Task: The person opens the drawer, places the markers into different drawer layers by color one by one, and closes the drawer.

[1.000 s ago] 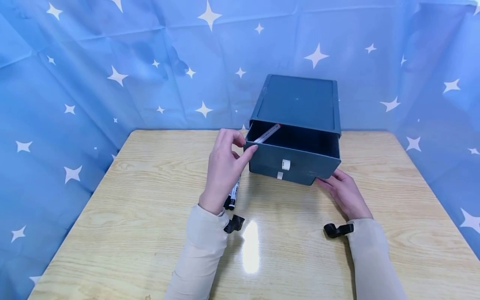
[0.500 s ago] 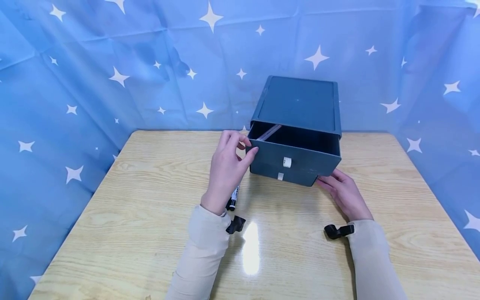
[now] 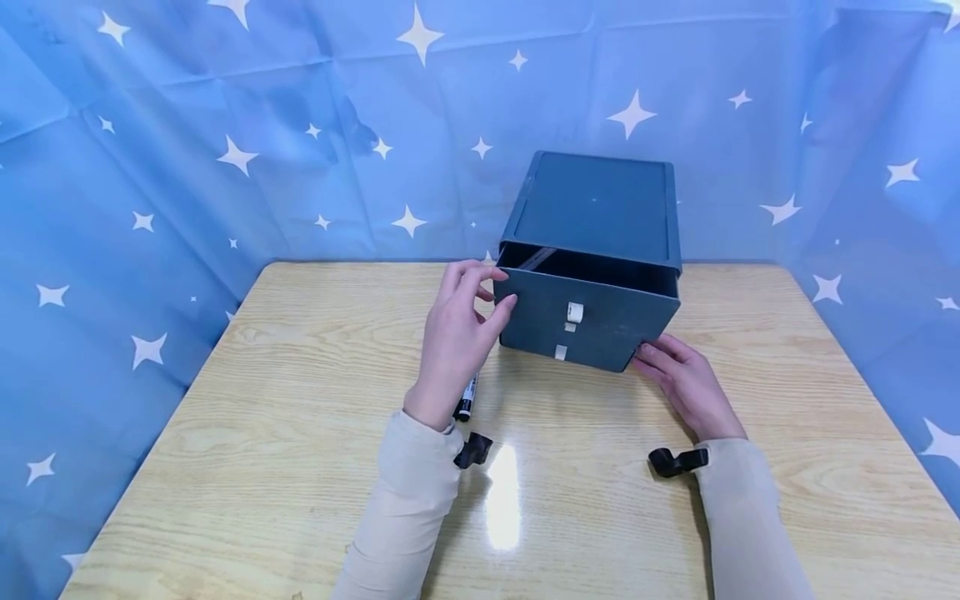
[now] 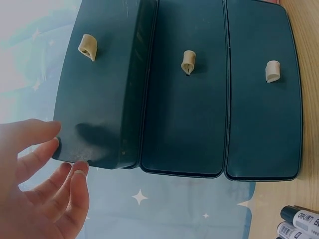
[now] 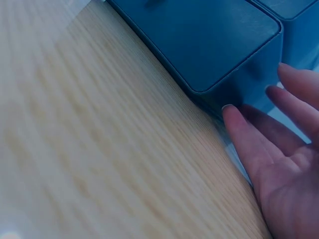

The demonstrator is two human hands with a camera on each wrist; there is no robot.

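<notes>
A dark teal cabinet of stacked drawers [image 3: 600, 200] stands at the back of the table. Its top drawer [image 3: 600, 293] is partly pulled out, and a marker [image 3: 537, 259] leans inside, mostly hidden. At that drawer's left corner, my left hand [image 3: 457, 333] touches the front with thumb and fingertips; the left wrist view shows the loosely bent fingers against the drawer front [image 4: 92, 104]. My right hand [image 3: 686, 382] rests by the cabinet's lower right corner. In the right wrist view, its extended fingers [image 5: 239, 127] lie against the side of the bottom drawer [image 5: 209, 45].
Black-capped markers [image 3: 467, 400] lie on the wooden table [image 3: 300, 433] beneath my left wrist; two show in the left wrist view, one a white-labelled marker [image 4: 305, 220]. White tabs [image 3: 574, 312] serve as drawer pulls. A blue star-patterned cloth [image 3: 337, 100] hangs behind.
The top drawer has slid inward, narrowing its opening and hiding more of the marker. My left hand has moved slightly forward with it. My right hand has stayed at the cabinet's side.
</notes>
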